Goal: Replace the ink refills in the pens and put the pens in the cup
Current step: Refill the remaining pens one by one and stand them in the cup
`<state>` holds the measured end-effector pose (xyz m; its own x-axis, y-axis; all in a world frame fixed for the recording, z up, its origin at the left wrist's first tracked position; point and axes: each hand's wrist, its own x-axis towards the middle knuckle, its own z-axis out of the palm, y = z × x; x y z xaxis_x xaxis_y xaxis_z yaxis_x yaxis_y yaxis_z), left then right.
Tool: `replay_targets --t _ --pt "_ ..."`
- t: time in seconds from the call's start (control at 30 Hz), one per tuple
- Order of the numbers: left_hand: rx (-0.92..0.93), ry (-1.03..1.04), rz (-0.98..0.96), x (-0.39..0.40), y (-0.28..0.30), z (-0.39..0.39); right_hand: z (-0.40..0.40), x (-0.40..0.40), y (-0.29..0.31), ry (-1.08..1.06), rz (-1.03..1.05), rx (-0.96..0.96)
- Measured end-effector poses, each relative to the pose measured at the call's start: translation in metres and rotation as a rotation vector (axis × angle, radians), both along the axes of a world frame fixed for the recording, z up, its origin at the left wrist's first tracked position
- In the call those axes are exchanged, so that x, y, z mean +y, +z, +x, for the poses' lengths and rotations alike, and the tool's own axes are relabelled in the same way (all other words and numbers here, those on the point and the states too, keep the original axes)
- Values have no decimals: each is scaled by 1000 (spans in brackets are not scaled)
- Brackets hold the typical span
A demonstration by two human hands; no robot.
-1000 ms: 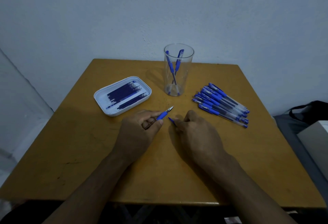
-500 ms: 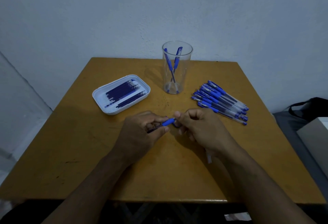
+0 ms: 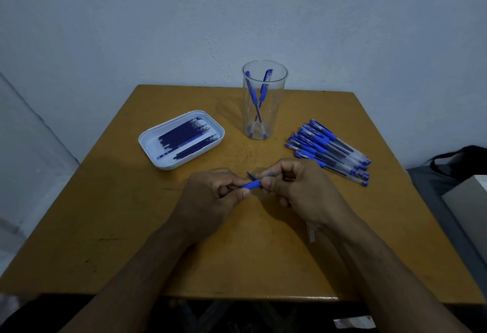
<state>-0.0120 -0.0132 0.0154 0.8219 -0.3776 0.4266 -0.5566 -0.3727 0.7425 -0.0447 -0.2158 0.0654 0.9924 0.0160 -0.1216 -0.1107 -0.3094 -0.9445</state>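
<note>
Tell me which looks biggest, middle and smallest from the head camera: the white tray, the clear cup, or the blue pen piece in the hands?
1. White tray and clear cup: look about alike, so unranked.
2. Blue pen piece: clearly smallest.

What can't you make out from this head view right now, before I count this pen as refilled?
- Head view: the joint of the blue grip section, covered by the left hand and right hand.
- Pen barrel: only its clear end shows below the right wrist.
- Refills in the white tray: too small to count.
- Table front corners: cut off.
</note>
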Motion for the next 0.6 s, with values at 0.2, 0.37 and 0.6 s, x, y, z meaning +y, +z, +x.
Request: replay_targets --t 0.2,0.37,0.6 --pt "6 19 -17 0 -1 0 0 0 0 -60 -49 -26" --pt "24 15 -19 1 0 0 -1 -3 3 -14 -42 -73" --pt "25 14 -18 1 1 -1 -1 -1 0 17 -216 -143"
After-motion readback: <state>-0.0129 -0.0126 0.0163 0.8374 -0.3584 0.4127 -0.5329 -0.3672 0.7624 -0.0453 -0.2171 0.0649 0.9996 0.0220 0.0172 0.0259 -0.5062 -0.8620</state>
